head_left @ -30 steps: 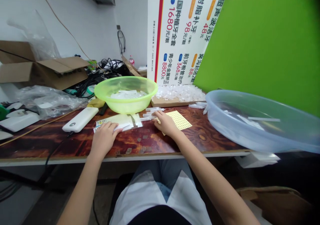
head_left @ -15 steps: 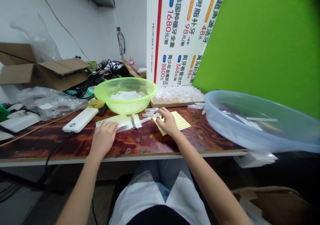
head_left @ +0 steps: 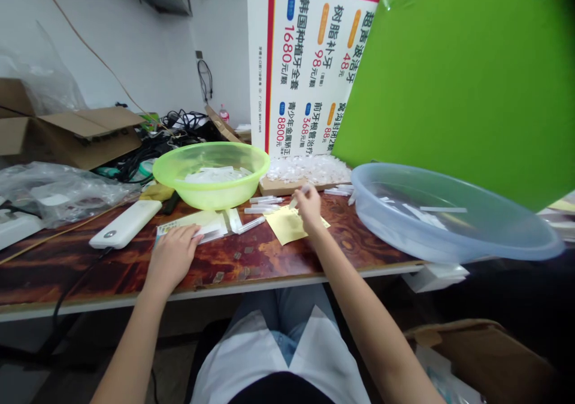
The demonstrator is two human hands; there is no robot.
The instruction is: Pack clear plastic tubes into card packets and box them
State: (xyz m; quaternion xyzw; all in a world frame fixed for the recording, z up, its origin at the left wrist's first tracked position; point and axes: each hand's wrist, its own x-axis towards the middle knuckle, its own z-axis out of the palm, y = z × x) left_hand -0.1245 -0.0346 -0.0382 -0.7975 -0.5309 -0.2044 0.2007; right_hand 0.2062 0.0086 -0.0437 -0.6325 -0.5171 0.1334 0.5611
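My left hand point(head_left: 174, 253) lies with its fingers flat over a pale printed card with clear plastic point(head_left: 211, 227), pressing it to the table. My right hand point(head_left: 309, 207) is pinched on a slim translucent plastic tube point(head_left: 294, 202), held just above a yellow sheet of small round stickers point(head_left: 283, 229). Between the hands, a clear tube point(head_left: 250, 225) rests beside a white strip point(head_left: 234, 220). Several more tubes point(head_left: 265, 200) lie behind the sticker sheet.
A lime-green basin point(head_left: 211, 199) of white pieces stands behind my left hand. Small clear pieces point(head_left: 308, 170) heap on cardboard at the back. A large bluish basin point(head_left: 404, 230) stands on the right. A white power bank point(head_left: 126, 224) with a cable lies on the left.
My right hand has come up from the tubes and over the sticker sheet, with a tube now in its fingers. My left hand stays on the card. The whole view has shifted slightly.
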